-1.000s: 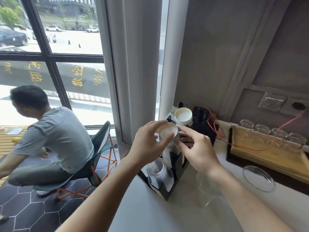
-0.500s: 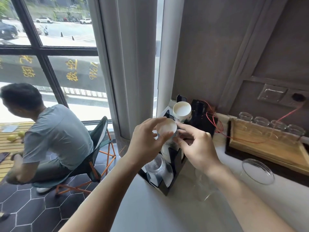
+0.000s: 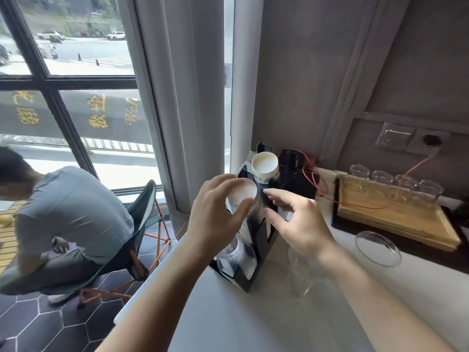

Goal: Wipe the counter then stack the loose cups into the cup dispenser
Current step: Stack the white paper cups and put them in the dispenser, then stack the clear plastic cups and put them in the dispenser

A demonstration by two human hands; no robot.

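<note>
Left hand [image 3: 218, 219] clamped on paper cup [image 3: 242, 193], thumb and fingers round its rim, atop the stack in the black dispenser [image 3: 256, 250] at counter's [image 3: 253, 313] edge. Right hand [image 3: 299, 222] loose, fingers spread, touching the stack's side at 3 o'clock; grip uncertain. Likely risks: cup seated crooked and jamming, rim crushed by a hard squeeze, or dispenser tipped floorward, toward 9 o'clock. Glass [image 3: 302, 273] under right wrist, easily knocked.

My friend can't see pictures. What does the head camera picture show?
Two hands work at a black cup dispenser on a counter: the left hand grips a paper cup at its top, the right hand is open beside it.
</note>
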